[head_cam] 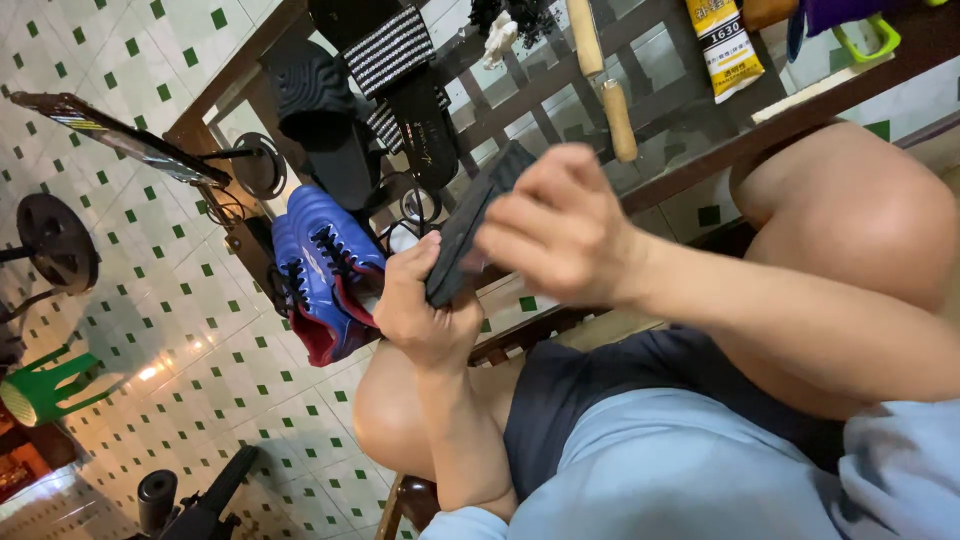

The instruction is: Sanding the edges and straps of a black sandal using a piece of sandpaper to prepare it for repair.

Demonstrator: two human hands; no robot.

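Observation:
A dark, flat shoe insole (pixel 468 222) is held edge-on between both hands above my lap. My left hand (pixel 420 305) grips its lower end from below. My right hand (pixel 560 228) closes over its upper part, fingers curled on the top face. Just left of the hands lies a pair of blue football boots (pixel 322 268) with red lining, on the edge of the glass-topped table (pixel 700 130).
On the table are black sandals (pixel 330 110), a striped slipper (pixel 395 50), a wooden-handled tool (pixel 605 80) and a yellow glue tube (pixel 728 45). A phone on a stand (pixel 120 140), a green stool (pixel 45 388) and the tiled floor lie at left.

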